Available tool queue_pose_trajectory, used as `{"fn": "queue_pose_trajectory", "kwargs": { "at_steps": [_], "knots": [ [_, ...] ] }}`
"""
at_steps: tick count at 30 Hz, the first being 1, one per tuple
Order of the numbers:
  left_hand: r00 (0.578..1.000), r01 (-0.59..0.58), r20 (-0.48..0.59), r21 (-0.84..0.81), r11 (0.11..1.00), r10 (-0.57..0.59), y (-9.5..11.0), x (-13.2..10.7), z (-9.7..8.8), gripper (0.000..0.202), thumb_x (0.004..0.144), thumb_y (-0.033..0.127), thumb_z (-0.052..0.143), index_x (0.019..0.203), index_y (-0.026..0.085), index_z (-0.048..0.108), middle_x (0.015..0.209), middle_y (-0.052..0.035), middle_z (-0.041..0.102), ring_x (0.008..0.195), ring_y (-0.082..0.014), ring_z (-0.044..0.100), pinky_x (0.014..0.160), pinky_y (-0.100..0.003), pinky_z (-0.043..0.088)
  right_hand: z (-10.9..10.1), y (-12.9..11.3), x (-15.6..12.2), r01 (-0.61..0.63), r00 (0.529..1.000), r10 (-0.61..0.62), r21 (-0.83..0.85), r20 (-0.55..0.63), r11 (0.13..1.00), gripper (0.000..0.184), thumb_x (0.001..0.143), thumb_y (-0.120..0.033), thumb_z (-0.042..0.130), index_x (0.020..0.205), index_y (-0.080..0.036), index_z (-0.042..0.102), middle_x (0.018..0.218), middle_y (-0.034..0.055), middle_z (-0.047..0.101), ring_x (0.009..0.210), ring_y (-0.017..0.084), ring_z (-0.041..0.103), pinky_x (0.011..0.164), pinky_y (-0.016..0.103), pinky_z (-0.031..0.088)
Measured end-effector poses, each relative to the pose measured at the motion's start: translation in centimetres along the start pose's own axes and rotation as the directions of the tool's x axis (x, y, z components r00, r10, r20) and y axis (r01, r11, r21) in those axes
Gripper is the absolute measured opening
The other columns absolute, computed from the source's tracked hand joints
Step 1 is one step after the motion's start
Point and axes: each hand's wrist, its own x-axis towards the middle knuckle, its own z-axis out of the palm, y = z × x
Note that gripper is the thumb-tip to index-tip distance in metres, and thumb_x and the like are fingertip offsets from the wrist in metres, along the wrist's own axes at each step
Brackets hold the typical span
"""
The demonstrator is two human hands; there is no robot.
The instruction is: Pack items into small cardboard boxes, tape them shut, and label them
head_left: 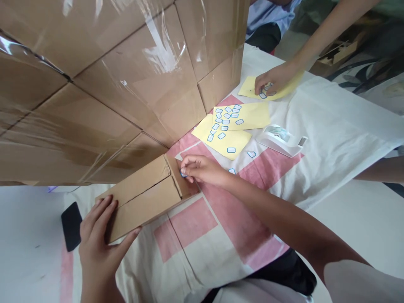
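Note:
A long cardboard box [143, 193] lies on the cloth with its flaps closed. My left hand [99, 231] grips its near left end, fingers on top and thumb along the side. At the opposite end my right hand [202, 170] pinches a small blue-edged label [183, 173] between thumb and fingertips, at the box's end face. Most of that label is hidden by the fingers. Several similar labels [225, 122] lie on yellow sheets [252, 115] beyond my right hand. Two loose labels, one of them the closer label [251, 154], rest on the cloth.
Stacked taped cartons [135, 92] form a wall at the left and back. A white tape dispenser [282, 141] stands right of the sheets. Another person's hand [274, 80] touches labels on a farther yellow sheet. A black phone [71, 226] lies left of my left hand.

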Motion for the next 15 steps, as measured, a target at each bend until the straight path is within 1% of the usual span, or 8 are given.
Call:
{"fn": "queue_pose_trajectory", "kwargs": {
  "at_steps": [5,10,13,15],
  "knots": [
    [1.0,0.005,-0.004,0.002,1.0,-0.005,0.18,0.05,0.07,0.078,0.084,0.036,0.08,0.154,0.029,0.048,0.157,-0.0125,0.051,0.148,-0.0386,0.044,0.124,-0.064,0.032,0.01,0.12,-0.05,-0.011,1.0,0.011,-0.004,-0.006,1.0,0.017,0.089,-0.032,0.069,0.083,-0.02,0.058,0.056,-0.0074,0.058,0.046,0.006,0.041,0.044,0.017,0.027],
    [1.0,0.002,-0.005,-0.001,1.0,-0.002,0.17,0.06,0.09,0.08,0.081,0.036,0.082,0.154,0.029,0.049,0.156,-0.0115,0.052,0.147,-0.0391,0.045,0.124,-0.065,0.033,-0.07,0.67,0.15,-0.055,0.998,0.055,-0.008,-0.004,0.998,0.023,0.089,-0.038,0.071,0.086,-0.021,0.057,0.057,-0.007,0.059,0.044,0.006,0.04,0.042,0.018,0.026],
    [1.0,0.017,0.004,-0.007,1.0,-0.017,0.13,-0.04,0.03,0.08,0.082,0.035,0.081,0.154,0.03,0.048,0.157,-0.0105,0.051,0.148,-0.0384,0.044,0.125,-0.064,0.032,-0.01,0.89,0.33,-0.077,0.997,0.077,-0.004,-0.024,0.997,0.031,0.083,-0.042,0.077,0.086,-0.022,0.054,0.06,-0.0073,0.06,0.048,0.007,0.045,0.043,0.018,0.028],
    [1.0,0.021,0.001,-0.008,1.0,-0.021,0.1,-0.07,0.02,0.08,0.081,0.034,0.082,0.154,0.03,0.048,0.157,-0.0098,0.051,0.148,-0.0381,0.044,0.126,-0.064,0.032,-0.02,0.85,0.36,-0.117,0.991,0.118,0.018,-0.056,0.993,0.04,0.077,-0.044,0.083,0.084,-0.022,0.051,0.063,-0.0078,0.06,0.047,0.006,0.044,0.043,0.018,0.028]
  ]
}}
